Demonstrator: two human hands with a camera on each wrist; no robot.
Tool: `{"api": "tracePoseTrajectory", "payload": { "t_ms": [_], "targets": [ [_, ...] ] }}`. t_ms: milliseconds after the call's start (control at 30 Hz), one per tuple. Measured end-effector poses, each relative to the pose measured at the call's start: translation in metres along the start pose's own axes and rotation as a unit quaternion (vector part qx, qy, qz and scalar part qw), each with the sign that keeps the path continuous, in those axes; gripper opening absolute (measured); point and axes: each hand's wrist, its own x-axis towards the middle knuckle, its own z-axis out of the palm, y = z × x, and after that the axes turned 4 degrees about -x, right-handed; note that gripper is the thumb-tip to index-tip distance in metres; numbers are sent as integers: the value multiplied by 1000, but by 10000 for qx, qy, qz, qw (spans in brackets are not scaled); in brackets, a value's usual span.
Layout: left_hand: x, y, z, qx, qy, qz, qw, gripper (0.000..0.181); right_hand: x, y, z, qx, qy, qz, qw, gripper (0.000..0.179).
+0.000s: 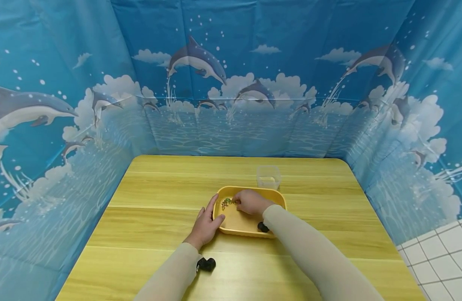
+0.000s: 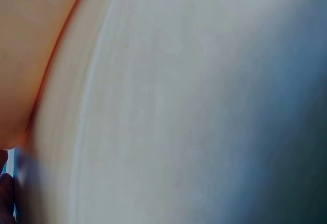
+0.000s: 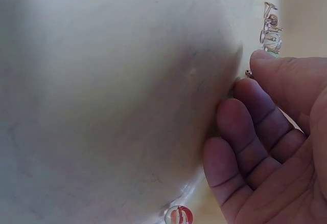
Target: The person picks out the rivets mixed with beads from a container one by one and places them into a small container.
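Observation:
A yellow tray (image 1: pixel 246 232) stands on the table. My left hand (image 1: pixel 205 225) holds its left side, thumb over the rim and fingers along the outer wall; the left wrist view is mostly blurred. Over the tray floor, my right hand (image 1: pixel 252 202) reaches down with curled fingers. A small metal piece (image 3: pixel 249 73) shows between its thumb and index fingertips. Several small gold and green trinkets (image 1: pixel 226 202) lie loosely at the tray's left, and in the right wrist view metal pieces and clear beads (image 3: pixel 271 29) appear beyond the thumb. A clear, red-streaked marble (image 3: pixel 179 215) shows below the hand.
Behind the tray stands a clear plastic box (image 1: pixel 268 176) on the wooden table (image 1: pixel 159 188). Blue dolphin-print curtains (image 1: pixel 231 83) enclose the table's back and sides. Dark wrist cameras (image 1: pixel 206 264) stick out at both sleeves.

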Motion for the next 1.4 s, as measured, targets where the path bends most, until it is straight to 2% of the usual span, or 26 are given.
{"api": "tracePoseTrajectory", "payload": {
  "t_ms": [300, 867, 1200, 1400],
  "targets": [
    [0, -1, 0, -3, 27, 153, 9999, 72, 0, 1, 1, 116, 69, 60, 9999, 33],
    [1, 1, 0, -38, 22, 161, 9999, 71, -2, 0, -1, 156, -16, 177, 9997, 33],
    [2, -1, 1, 2, 32, 19, 10000, 72, -1, 1, 0, 37, 47, 98, 9999, 31],
    [2, -1, 1, 34, 9, 107, 9999, 72, -2, 1, 0, 142, -12, 194, 9997, 33]
  ]
}}
